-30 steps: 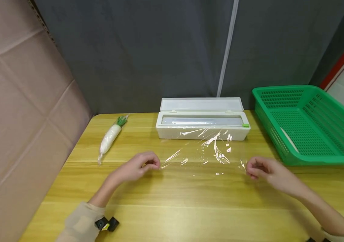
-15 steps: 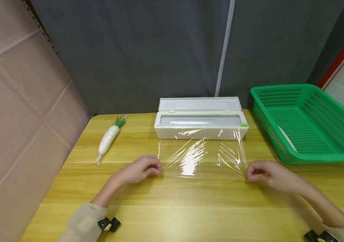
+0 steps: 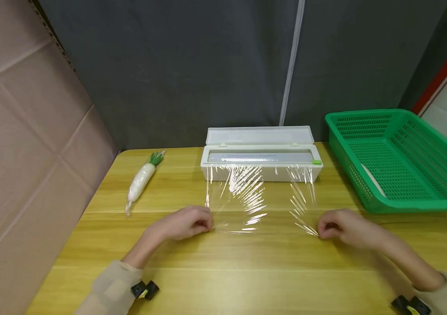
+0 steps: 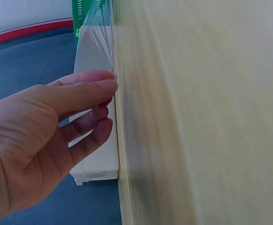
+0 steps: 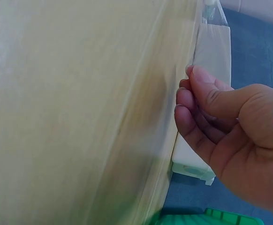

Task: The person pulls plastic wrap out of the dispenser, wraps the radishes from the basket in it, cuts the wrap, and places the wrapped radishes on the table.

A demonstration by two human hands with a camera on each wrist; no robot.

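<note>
A sheet of clear plastic wrap (image 3: 247, 201) stretches from the front of a white wrap dispenser box (image 3: 263, 173) toward me, low over the wooden table. My left hand (image 3: 190, 222) pinches its near left corner between thumb and forefinger. At the near right corner, my right hand (image 3: 347, 227) pinches the wrap the same way. The dispenser's lid (image 3: 260, 135) stands raised, and the roll (image 3: 260, 157) shows inside. In the left wrist view, the film (image 4: 101, 35) runs in tight folds from the thumb and forefinger (image 4: 92, 89).
A white radish with green tops (image 3: 141, 181), covered in clear film, lies on the table at the left. The green plastic basket (image 3: 424, 204) stands at the right with a thin white piece (image 3: 373, 179) inside. Behind the table hangs a dark grey curtain (image 3: 188, 65).
Both hands have come slightly nearer and lower with the wrap. The sheet, loose and crinkled earlier, now lies flatter and tauter in front of the dispenser. The head view has shifted slightly.
</note>
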